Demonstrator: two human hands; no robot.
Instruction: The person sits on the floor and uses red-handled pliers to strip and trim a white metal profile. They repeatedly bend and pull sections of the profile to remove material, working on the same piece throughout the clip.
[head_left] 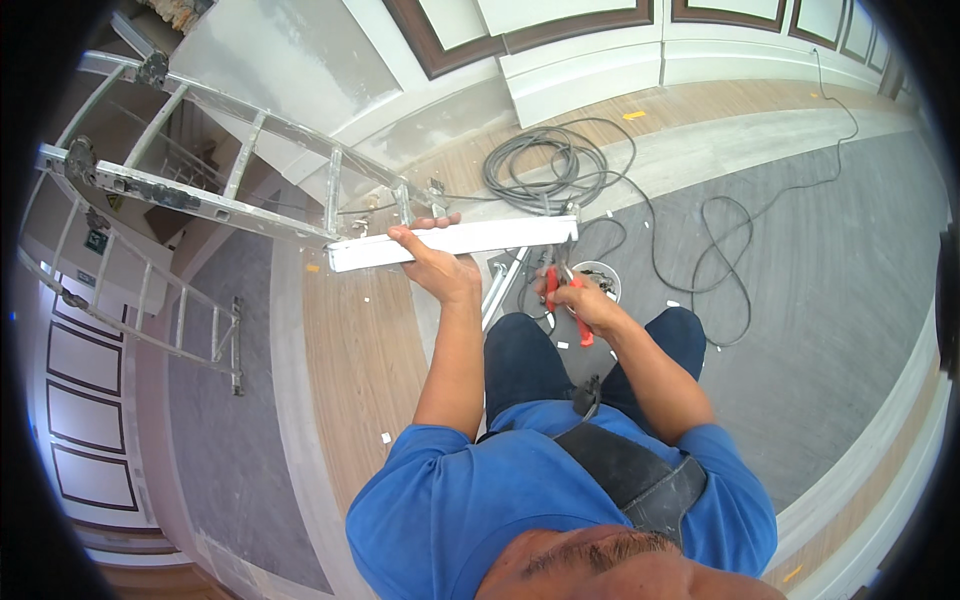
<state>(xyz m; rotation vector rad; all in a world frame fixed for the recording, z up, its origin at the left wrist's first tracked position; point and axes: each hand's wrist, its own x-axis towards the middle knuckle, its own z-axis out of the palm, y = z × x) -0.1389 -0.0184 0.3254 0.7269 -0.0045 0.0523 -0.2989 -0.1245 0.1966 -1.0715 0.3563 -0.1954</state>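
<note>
My left hand (440, 268) grips a long white plastic channel (500, 236) near its left end, with the thumb on the near side and the fingers behind. The channel lies nearly level across my front, and a small piece sticks out at its right end. In my right hand (598, 306) is a pair of red-handled pliers (582, 326), jaws pointing up close to that right end. Whether the jaws touch the channel, I cannot tell. Beyond my right hand a round white bucket (612, 272) stands partly hidden, with small items in it.
A metal ladder (250, 165) leans in from the left. Grey cable (545, 160) lies coiled ahead, and a loose length runs right toward the wall. White strips (505, 285) and small white scraps (673, 303) lie on the floor. Panelled walls (590, 80) stand at the back.
</note>
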